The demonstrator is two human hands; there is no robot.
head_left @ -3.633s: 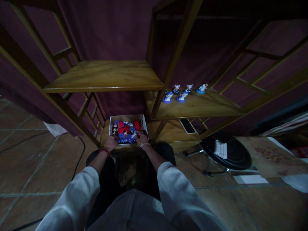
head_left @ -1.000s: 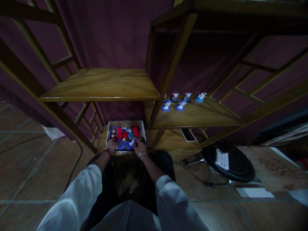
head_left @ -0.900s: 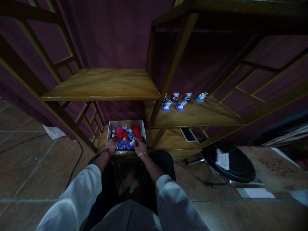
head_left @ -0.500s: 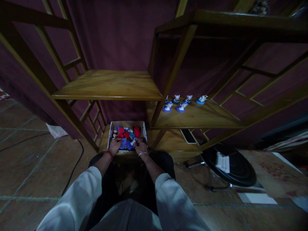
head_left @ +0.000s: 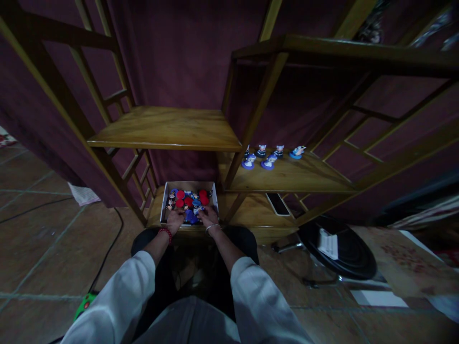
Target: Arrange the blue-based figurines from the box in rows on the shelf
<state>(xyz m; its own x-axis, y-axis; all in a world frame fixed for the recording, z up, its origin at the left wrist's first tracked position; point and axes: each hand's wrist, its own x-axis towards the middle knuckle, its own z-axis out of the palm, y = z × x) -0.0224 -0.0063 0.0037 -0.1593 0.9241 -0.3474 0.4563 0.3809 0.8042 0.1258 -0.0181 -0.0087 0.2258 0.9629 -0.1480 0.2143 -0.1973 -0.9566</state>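
Open box (head_left: pixel 190 185) was seen just beyond left grip (head_left: pixel 175 219) and right grip (head_left: pixel 208 217), long axis left-to-right, mouth upward; figurines (head_left: pixel 189 202) were contained. Whether anything was grasped: indeterminable.

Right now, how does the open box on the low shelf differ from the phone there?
The open box is crowded with colorful figures; the phone has nothing on it, just a dark screen. The box has raised walls, while the phone lies thin and flat. The left hand and right hand are at the box; neither touches the phone. Both have white edges.
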